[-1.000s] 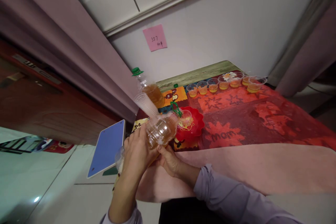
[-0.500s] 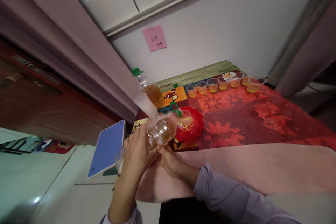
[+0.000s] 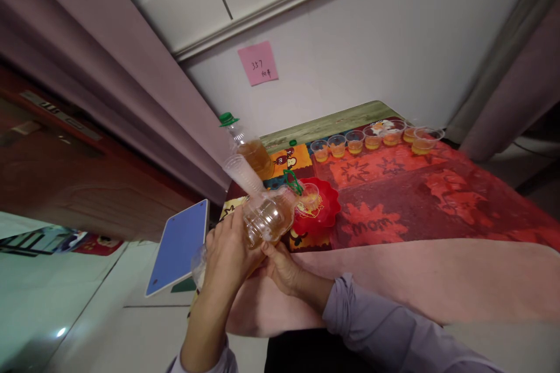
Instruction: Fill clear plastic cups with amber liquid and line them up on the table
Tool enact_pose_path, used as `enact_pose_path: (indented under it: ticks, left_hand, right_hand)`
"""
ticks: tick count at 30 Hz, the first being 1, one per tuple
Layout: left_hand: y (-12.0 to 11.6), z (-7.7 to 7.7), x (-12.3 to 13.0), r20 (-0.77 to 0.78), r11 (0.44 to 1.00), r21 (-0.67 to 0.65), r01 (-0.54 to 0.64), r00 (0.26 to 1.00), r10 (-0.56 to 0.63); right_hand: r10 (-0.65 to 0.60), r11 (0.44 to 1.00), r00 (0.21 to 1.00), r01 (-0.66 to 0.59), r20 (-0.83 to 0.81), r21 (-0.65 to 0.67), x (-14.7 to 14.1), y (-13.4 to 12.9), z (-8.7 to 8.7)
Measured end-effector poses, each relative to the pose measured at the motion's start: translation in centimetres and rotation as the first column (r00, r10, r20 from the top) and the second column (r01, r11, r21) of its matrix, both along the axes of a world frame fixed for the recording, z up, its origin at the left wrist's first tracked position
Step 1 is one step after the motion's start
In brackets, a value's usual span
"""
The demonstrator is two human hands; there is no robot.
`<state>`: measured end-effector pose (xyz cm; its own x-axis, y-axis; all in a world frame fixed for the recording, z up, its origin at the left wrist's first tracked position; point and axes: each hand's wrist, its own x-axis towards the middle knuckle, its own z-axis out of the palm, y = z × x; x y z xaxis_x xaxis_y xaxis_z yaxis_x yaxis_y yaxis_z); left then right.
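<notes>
A clear plastic bottle point(image 3: 269, 218) of amber liquid lies tilted in both my hands, its neck toward the right. My left hand point(image 3: 230, 247) wraps over its body near the base. From below, my right hand point(image 3: 282, 268) grips its side, the fingers partly hidden under it. A green handle ring point(image 3: 292, 182) hangs at the neck. The bottle's mouth is over a clear plastic cup point(image 3: 310, 198), which stands in a red scalloped dish point(image 3: 330, 210). Some yellowish liquid shows in that cup.
Several clear cups point(image 3: 354, 143) with a little yellow liquid line the table's back. A second, green-capped bottle point(image 3: 254, 157) stands behind a stack of cups point(image 3: 242, 175). A loose green cap point(image 3: 293, 143) lies nearby. A blue board point(image 3: 179, 247) is left of the table.
</notes>
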<state>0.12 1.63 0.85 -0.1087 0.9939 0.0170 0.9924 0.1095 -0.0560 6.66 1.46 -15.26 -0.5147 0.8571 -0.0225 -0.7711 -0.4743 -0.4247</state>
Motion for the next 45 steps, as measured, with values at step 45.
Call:
enact_pose_path:
  ticks: [45]
  left_hand:
    - [-0.3,-0.2,-0.28,0.0,0.999,0.022,0.025,1.0,-0.025]
  right_hand:
    - [0.043,0.999,0.999,-0.043,0.008,0.016,0.24,-0.22,-0.3]
